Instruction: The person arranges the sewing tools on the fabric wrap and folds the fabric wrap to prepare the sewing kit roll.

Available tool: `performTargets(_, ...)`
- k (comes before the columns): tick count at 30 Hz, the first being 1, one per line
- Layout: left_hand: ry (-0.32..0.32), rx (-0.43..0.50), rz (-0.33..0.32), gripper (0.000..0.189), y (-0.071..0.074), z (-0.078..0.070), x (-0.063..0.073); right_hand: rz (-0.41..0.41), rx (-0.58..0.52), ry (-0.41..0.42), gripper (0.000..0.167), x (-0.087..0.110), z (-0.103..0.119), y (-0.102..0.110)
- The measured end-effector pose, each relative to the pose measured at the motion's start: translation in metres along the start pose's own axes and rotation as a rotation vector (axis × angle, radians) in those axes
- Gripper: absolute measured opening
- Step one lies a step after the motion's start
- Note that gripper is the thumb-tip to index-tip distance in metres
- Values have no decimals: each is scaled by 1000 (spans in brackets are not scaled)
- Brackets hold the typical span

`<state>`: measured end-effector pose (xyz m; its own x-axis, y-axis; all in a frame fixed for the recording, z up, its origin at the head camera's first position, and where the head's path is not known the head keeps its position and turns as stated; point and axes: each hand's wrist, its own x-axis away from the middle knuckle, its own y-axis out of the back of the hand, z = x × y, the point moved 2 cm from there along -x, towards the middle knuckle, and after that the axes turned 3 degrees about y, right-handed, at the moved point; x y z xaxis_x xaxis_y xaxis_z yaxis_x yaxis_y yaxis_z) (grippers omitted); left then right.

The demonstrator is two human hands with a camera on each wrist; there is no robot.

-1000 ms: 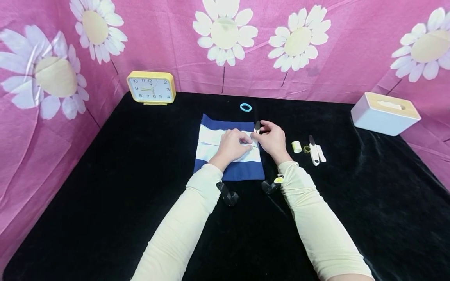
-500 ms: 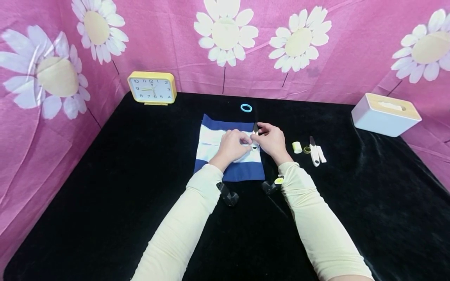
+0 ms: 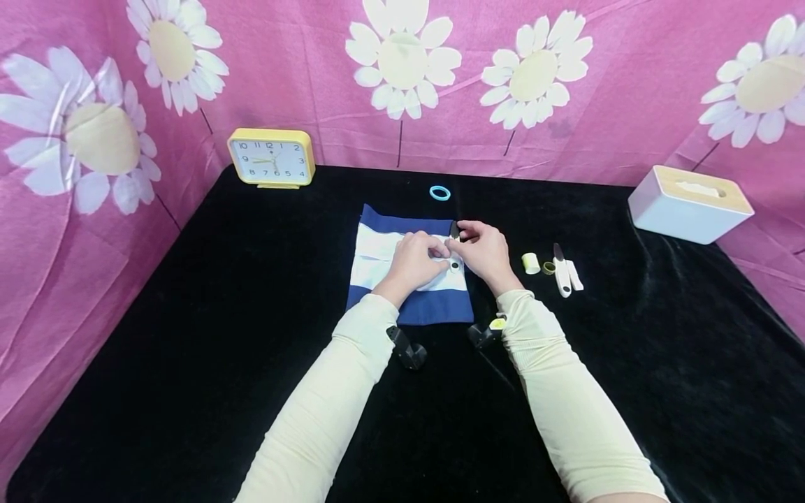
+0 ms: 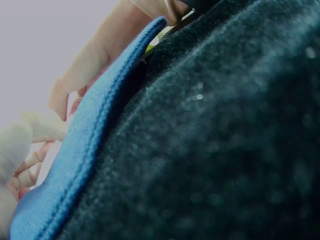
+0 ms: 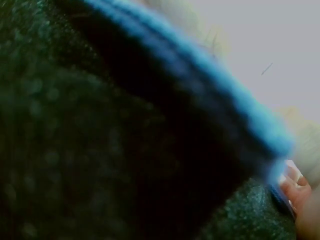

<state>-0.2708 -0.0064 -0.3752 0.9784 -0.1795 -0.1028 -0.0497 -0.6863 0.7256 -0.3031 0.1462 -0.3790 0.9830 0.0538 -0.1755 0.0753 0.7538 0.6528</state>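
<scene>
A blue-and-white striped cloth (image 3: 434, 307) lies flat on the black table. My left hand (image 3: 411, 262) rests on its white stripe with curled fingers; whether thumb and forefinger pinch fabric or something thin, I cannot tell. Over the cloth's right edge, my right hand (image 3: 484, 250) holds a small white-handled tool (image 3: 455, 266) with a dark blade-like tip, partly hidden by the fingers. In the left wrist view, fingers (image 4: 95, 60) show beyond the stitched blue edge (image 4: 75, 160). The right wrist view is blurred; a thin dark line (image 5: 267, 68) crosses the pale area there.
Right of the cloth lie a pale yellow spool (image 3: 531, 263), a small olive ring (image 3: 549, 267), a similar white tool (image 3: 562, 274) and a short white piece (image 3: 575, 274). Farther back are a turquoise ring (image 3: 439, 193), a yellow clock (image 3: 272, 158) and a tissue box (image 3: 688, 206).
My right hand has shifted slightly left and toward me, bringing the white-handled tool from the cloth's right edge onto its white stripe. My left hand stays in place.
</scene>
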Motion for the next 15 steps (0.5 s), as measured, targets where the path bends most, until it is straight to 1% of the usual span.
performTargets(9,-7,-1,-4,15,0,-1,1,18,6,13,53,-1,-1,0)
performTargets(15,-21,-7,-2,14,1,0,0,79,52,16,54,-5,-3,-1)
